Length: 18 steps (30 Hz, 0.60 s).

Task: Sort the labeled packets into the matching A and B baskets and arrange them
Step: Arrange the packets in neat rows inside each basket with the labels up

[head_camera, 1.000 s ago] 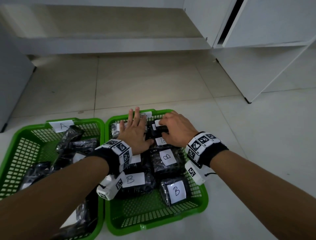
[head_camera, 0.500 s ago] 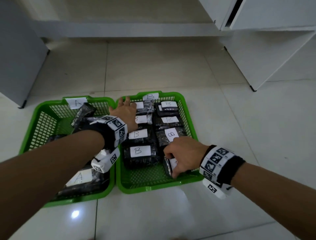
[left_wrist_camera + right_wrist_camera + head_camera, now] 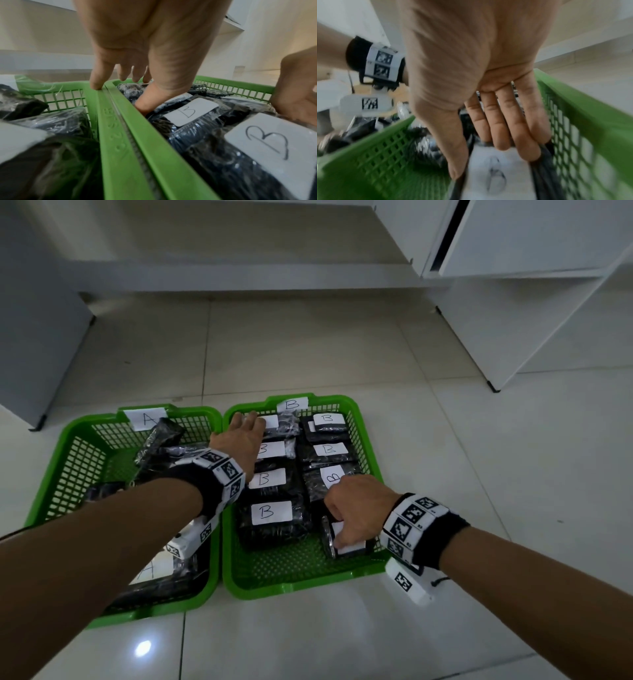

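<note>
Two green baskets sit side by side on the floor: basket A [image 3: 48,501] on the left, basket B [image 3: 298,585] on the right. Basket B holds several black packets with white B labels [image 3: 270,511] in two rows. My left hand [image 3: 245,436] lies flat with straight fingers at the basket's far left, little finger on the rim [image 3: 109,108] between the baskets and thumb on a packet [image 3: 188,112]. My right hand [image 3: 352,508] grips the near-right B packet [image 3: 349,547], thumb on one side and fingers on the other [image 3: 496,175]. That packet stands tilted on its edge.
Basket A holds several loose black packets [image 3: 161,440], one near the front with an A label [image 3: 150,570] partly under my left forearm. White cabinet legs [image 3: 491,386] stand at the back right and a grey panel [image 3: 34,337] at the left. Tiled floor surrounds the baskets.
My right hand has come back from the far end of basket B to the near-right packet and taken hold of it. My left hand has slid to the basket's far-left corner.
</note>
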Each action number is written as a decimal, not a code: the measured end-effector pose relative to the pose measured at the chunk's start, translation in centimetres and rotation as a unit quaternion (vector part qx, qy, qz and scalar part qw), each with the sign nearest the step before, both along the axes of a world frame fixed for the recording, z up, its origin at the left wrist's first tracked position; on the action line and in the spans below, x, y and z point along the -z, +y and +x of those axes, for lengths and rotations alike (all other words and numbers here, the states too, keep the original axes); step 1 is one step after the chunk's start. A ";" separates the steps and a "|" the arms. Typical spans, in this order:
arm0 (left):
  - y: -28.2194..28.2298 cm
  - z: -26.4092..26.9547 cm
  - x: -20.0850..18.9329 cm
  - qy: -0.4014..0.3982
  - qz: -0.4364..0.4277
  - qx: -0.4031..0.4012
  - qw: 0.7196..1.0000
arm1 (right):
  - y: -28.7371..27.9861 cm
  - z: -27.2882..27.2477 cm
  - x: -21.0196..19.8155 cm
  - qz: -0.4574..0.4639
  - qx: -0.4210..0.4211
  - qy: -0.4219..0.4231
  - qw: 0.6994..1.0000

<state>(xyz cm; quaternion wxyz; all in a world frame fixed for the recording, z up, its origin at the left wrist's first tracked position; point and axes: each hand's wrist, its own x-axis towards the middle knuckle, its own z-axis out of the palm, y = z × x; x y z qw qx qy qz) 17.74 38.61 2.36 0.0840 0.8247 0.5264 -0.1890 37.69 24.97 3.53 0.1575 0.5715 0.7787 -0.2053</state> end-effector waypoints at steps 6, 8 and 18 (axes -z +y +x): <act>1.7 -2.3 -3.4 -0.015 0.023 -0.007 1.000 | 4.5 -2.3 -2.0 0.056 0.096 0.090 0.990; 2.2 -4.2 -5.7 -0.002 0.045 0.012 0.999 | 6.4 -3.6 -2.8 0.090 0.103 0.112 0.984; 2.8 -13.1 -11.0 0.048 0.042 0.022 0.998 | 13.2 -14.9 -6.8 0.122 -0.003 0.097 0.988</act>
